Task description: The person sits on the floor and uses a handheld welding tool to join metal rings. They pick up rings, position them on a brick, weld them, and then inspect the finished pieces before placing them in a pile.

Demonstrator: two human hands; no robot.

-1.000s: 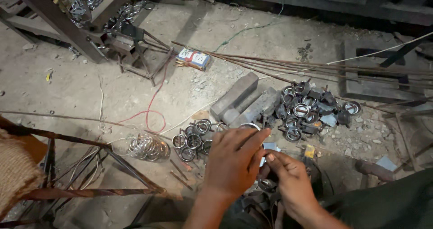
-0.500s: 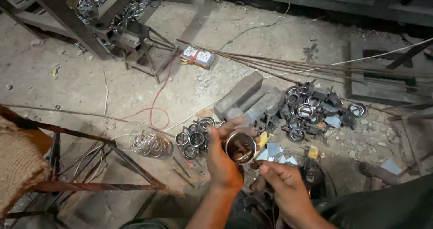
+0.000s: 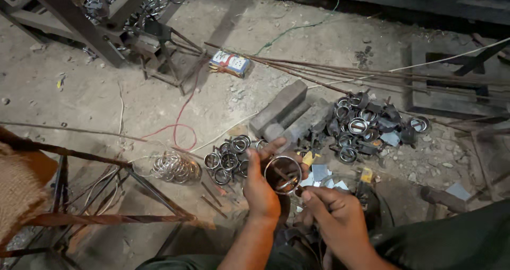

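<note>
My left hand [image 3: 259, 187] holds a round metal ring [image 3: 282, 174] upright between thumb and fingers, its opening facing me. My right hand [image 3: 336, 212] sits just below and to the right of the ring, fingers curled near its lower edge; whether it pinches a small piece is unclear. Directly beyond the hands lie a cluster of dark metal rings [image 3: 228, 158] on the floor and several small flat metal plates [image 3: 321, 173].
Grey bricks [image 3: 287, 113] lie ahead, with a heap of ring parts [image 3: 366, 126] to their right. A coil of shiny wire rings [image 3: 174, 166] rests at left by a rusty metal frame [image 3: 101, 217]. Long rods [image 3: 372, 76], a red wire [image 3: 180, 116] and a small box [image 3: 229, 64] lie farther off.
My left hand turned from palm-down over the pile to holding the ring upright. The right hand stayed close beneath it. The view shifted slightly.
</note>
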